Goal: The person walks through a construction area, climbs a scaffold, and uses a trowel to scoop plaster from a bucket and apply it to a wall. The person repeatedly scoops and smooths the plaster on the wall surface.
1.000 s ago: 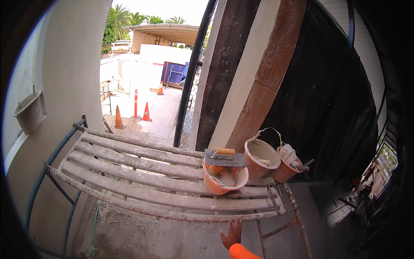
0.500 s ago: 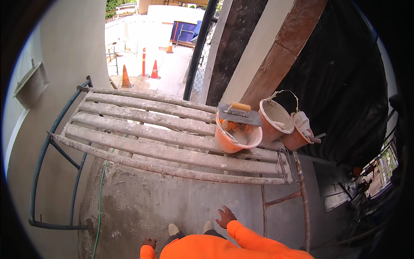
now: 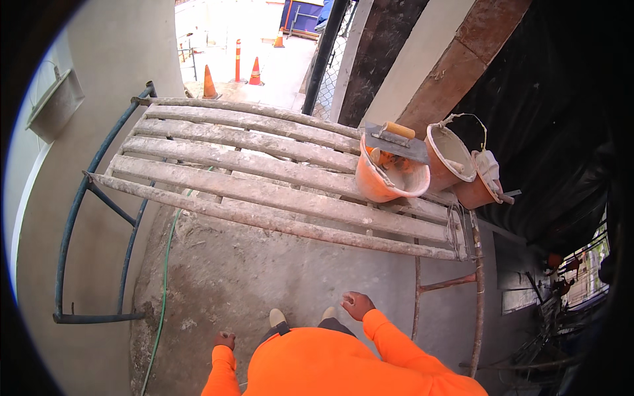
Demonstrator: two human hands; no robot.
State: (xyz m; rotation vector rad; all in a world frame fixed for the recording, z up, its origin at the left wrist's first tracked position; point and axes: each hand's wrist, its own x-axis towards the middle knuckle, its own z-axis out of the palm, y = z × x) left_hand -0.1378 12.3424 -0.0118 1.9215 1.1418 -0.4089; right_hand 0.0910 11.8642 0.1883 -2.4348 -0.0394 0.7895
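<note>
The person's right hand (image 3: 356, 305) hangs just below the centre of the frame, its orange-sleeved forearm (image 3: 396, 340) slanting up and inward from the lower right. Its fingers curl toward the palm; nothing shows in the grip, though how tightly it closes I cannot tell. The left hand (image 3: 225, 340) is low, left of centre, seen mostly from the back with the fingers bent; I cannot tell how far it is closed, and no held object shows.

Half a second ago the right fingers were spread; now they are drawn in. The left hand sits higher in the frame, and the view has tipped downward, so the whitish, plaster-crusted slatted platform (image 3: 238, 160) lies higher too.

At the platform's right end, right of the frame's centre, stands an orange plastic bucket (image 3: 376, 183) with a flat grey trowel with a wooden handle (image 3: 396, 144) across its rim. Two more plaster-smeared buckets (image 3: 439, 170) (image 3: 472, 193) stand beside it.

The platform's front edge crosses mid-frame, well apart from both hands, with grey concrete floor (image 3: 264, 261) between. A blue tubular frame (image 3: 67, 241) and thin green hose (image 3: 165, 274) bound the left; a rusty tubular leg frame (image 3: 479, 300) bounds the right, near the right forearm.
</note>
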